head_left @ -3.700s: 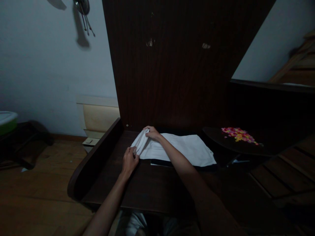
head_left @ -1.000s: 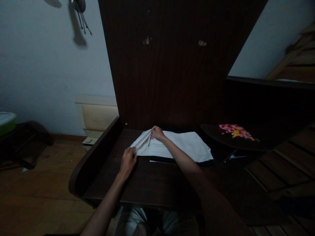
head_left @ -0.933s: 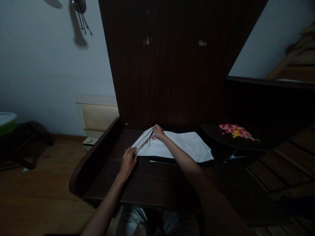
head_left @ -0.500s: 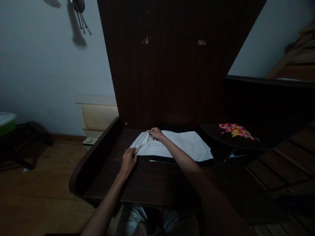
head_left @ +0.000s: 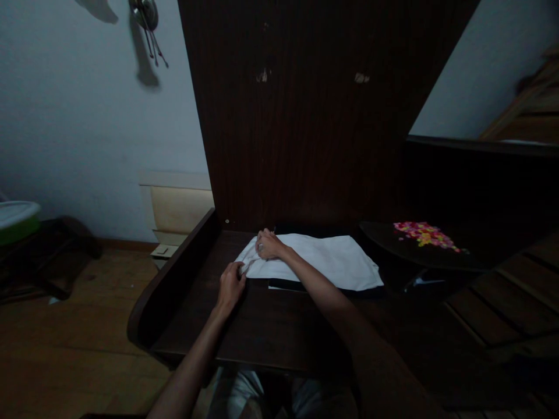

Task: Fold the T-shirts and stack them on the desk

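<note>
A folded white cloth (head_left: pixel 325 256), possibly a garment, lies across a dark wooden desk (head_left: pixel 266 326). Its left end is wrinkled and bunched between my hands. My left hand (head_left: pixel 231 286) is closed at the near left corner, thumb and fingers pinching the edge. Further in, my right hand (head_left: pixel 269 244) grips the cloth near its far edge with curled fingers, partly hiding the folds. Beneath the cloth, a dark flat thing (head_left: pixel 286 284) shows along the near edge; its kind cannot be made out.
A tall dark wooden panel (head_left: pixel 297 116) rises behind the desk, and a raised side edge (head_left: pixel 170 273) bounds it on the left. On the right, a rounded shelf (head_left: pixel 393 250) carries a pink and yellow patch (head_left: pixel 425 234). A green tub (head_left: pixel 20 224) stands far left.
My right hand has shifted slightly left along the cloth, and its fingers have curled in more. My left hand keeps its hold at the corner. The whole view has shifted a little.
</note>
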`<state>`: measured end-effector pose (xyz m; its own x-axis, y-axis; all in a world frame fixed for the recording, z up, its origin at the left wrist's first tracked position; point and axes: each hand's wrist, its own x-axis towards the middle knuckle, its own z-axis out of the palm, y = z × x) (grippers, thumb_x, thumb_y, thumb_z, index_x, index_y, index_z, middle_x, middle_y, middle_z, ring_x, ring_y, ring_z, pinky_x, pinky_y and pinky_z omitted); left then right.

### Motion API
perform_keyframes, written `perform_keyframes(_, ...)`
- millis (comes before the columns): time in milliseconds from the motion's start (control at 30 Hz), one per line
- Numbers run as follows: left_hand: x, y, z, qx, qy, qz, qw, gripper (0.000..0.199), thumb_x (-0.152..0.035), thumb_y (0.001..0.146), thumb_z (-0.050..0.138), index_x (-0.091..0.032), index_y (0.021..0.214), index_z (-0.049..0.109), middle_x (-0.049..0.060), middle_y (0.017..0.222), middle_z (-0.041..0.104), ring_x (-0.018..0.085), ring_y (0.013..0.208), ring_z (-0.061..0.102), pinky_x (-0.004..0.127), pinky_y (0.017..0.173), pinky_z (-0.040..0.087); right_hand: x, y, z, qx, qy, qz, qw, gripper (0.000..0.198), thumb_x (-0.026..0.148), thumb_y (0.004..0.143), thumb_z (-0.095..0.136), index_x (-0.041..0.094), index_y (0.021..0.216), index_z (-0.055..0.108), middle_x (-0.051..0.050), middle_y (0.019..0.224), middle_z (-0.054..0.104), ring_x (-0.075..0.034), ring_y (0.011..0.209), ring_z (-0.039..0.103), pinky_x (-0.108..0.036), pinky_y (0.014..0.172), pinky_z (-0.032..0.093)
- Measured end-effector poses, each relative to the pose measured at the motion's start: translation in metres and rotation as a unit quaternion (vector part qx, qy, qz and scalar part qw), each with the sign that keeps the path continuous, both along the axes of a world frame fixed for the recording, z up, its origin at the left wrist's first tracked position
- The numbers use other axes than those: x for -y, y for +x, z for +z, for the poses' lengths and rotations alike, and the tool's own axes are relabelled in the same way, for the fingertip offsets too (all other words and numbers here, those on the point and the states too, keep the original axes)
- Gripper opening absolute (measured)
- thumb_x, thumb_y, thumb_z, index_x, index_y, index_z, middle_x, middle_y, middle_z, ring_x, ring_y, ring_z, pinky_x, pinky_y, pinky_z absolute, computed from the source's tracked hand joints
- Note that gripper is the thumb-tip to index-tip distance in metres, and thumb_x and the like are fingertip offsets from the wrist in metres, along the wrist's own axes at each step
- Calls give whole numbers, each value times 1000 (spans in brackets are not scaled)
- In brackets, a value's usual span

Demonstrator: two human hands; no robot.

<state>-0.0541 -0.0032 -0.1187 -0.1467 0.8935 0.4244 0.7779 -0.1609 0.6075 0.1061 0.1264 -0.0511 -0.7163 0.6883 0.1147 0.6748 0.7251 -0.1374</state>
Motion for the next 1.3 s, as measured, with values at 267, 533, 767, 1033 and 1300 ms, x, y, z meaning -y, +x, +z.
perform_keyframes(267,-2,-2,7,15,-11,27,999,27,-14,75,54,-16,100,63,6,88,65,19,76,62,33,78,51,9,1,-8,23,15,88,996,17,28,85,65,17,93,75,-11,102,64,-24,105,48,-33,87,36)
perform_keyframes(533,0,0,13,-10,-26,11,1000,32,-9,71,55,-18,101,61,8,98,65,23,93,63,35,87,49,-2,15,-5,-91,57,-19,994,22,27,96,50,15,96,69,-7,96,63,-18,96,50,-28,84,36)
perform_keyframes(767,3,8,24,-31,-79,22,996,42,-11,74,58,-20,114,52,11,115,63,25,102,63,35,85,48,3,21,3,-134,30,-43,990,21,23,95,49,17,97,68,-6,99,62,-17,97,50,-27,84,38)
perform_keyframes(1033,2,15,31,-52,-146,49,987,58,-14,78,56,-18,132,38,16,117,66,29,105,65,35,82,48,-4,21,-10,-32,3,-34,999,32,14,75,65,22,106,72,-10,127,56,-27,118,42,-39,95,35)
perform_keyframes(1300,13,9,26,-116,-103,35,987,53,-7,79,50,-19,130,40,13,118,61,24,101,64,32,79,49,-7,3,-16,21,13,-83,996,32,23,93,43,20,100,74,-12,108,72,-25,107,59,-38,93,37)
